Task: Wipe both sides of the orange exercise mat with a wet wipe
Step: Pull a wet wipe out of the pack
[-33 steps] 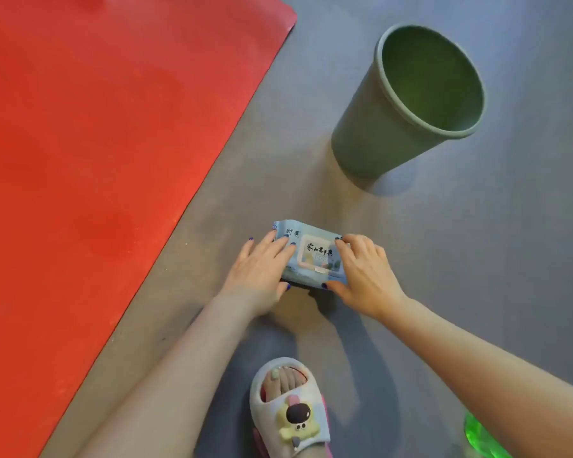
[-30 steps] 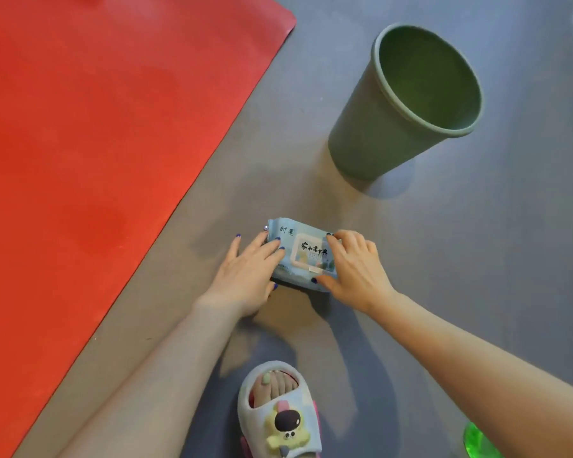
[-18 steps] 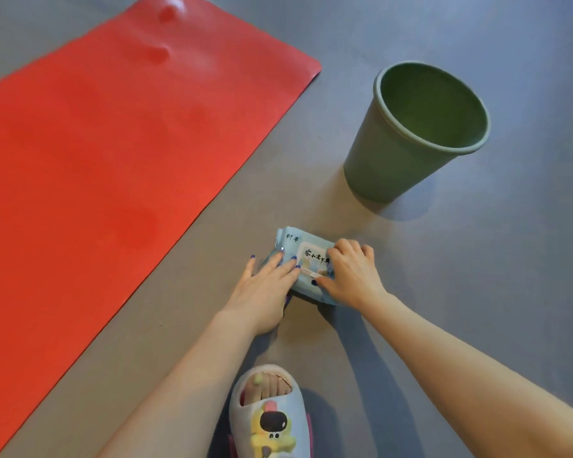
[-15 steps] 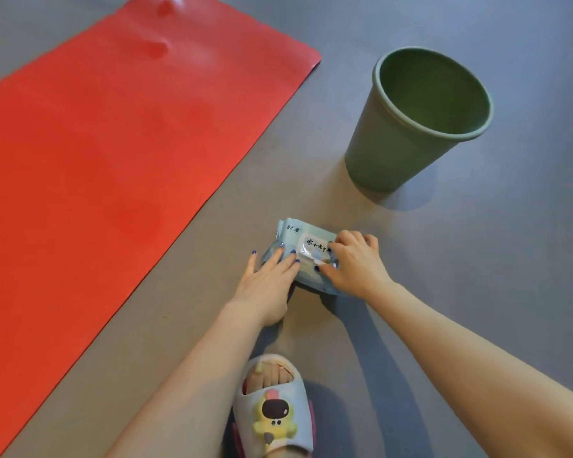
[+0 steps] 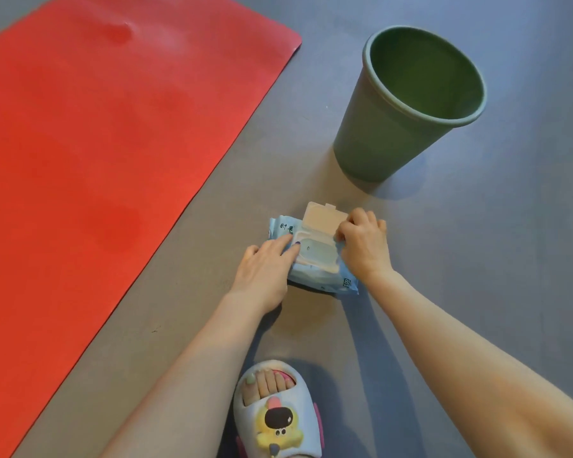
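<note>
Here the wet wipe pack lies on the grey floor, lid flipped up. The left hand presses it with straight fingers; the right hand curls onto its edge. The orange exercise mat lies flat, well left.

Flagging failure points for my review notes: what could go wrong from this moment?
1. The wipe pack may lift when a wipe is pulled; only the left hand presses it, fingers straight.
2. The lid flap, pinched open by the right hand, could drop back over the opening if that grip slips.

A grey floor with a green bin standing on it.
</note>
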Action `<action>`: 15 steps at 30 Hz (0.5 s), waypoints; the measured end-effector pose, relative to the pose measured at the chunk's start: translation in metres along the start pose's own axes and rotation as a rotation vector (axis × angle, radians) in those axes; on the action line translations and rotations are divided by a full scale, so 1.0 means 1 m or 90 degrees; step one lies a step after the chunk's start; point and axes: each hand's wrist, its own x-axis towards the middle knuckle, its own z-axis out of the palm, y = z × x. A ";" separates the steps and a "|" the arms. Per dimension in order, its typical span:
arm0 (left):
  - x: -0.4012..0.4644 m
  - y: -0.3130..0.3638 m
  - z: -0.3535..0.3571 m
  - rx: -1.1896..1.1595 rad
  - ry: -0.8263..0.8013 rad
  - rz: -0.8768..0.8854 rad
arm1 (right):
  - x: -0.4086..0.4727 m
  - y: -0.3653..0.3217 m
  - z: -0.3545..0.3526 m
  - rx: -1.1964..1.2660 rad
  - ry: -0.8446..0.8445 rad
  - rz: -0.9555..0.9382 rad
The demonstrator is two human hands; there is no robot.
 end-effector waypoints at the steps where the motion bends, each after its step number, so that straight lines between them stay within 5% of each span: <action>1: 0.005 -0.002 0.000 0.006 0.000 0.007 | -0.003 0.000 0.004 0.033 0.004 -0.011; 7: 0.028 -0.018 0.007 -0.035 -0.035 0.025 | -0.018 -0.006 0.017 0.174 -0.013 -0.117; 15: 0.032 -0.022 0.018 -0.051 0.022 0.021 | -0.005 -0.009 0.013 0.117 -0.095 -0.163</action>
